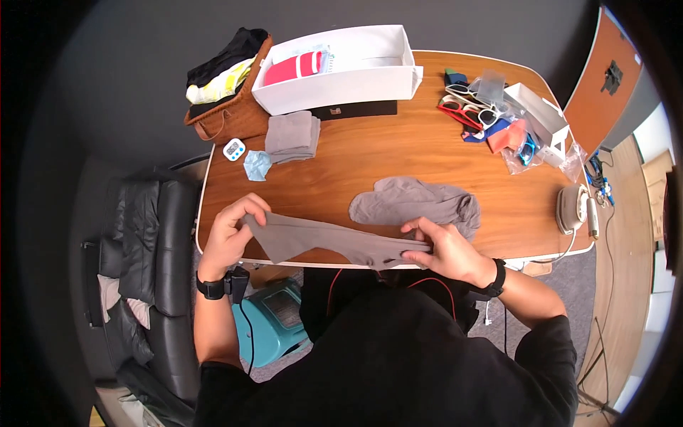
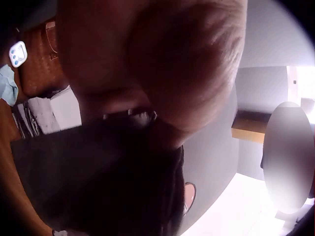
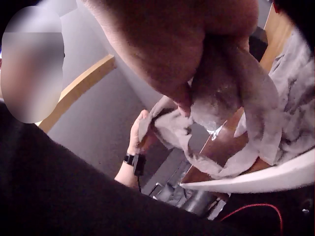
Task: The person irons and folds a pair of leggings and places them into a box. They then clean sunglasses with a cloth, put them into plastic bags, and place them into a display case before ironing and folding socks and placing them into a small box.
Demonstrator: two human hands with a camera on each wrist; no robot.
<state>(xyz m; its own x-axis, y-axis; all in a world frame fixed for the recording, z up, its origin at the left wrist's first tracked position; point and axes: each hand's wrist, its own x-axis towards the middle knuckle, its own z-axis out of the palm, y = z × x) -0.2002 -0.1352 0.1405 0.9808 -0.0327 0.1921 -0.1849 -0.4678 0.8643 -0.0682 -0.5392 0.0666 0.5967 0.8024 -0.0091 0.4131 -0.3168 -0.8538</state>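
A grey cloth (image 1: 309, 236) hangs stretched between both hands over the table's front edge. My left hand (image 1: 229, 235) pinches one end between thumb and fingers. At the other end, my right hand (image 1: 454, 255) grips the gathered fabric. In the right wrist view the cloth (image 3: 263, 110) droops in a loose loop below that hand. Dark and close, the cloth (image 2: 93, 182) fills the lower part of the left wrist view. Just beyond the right hand, a second, crumpled grey cloth (image 1: 413, 201) lies on the table. A folded grey cloth stack (image 1: 292, 136) sits farther back left.
At the back stand a white box (image 1: 341, 89) with a red item inside and a brown basket (image 1: 231, 117) of clothes. A timer (image 1: 234, 149) and blue cloth (image 1: 257, 165) lie nearby. Glasses (image 1: 462, 110) and a white box (image 1: 541, 117) occupy the back right.
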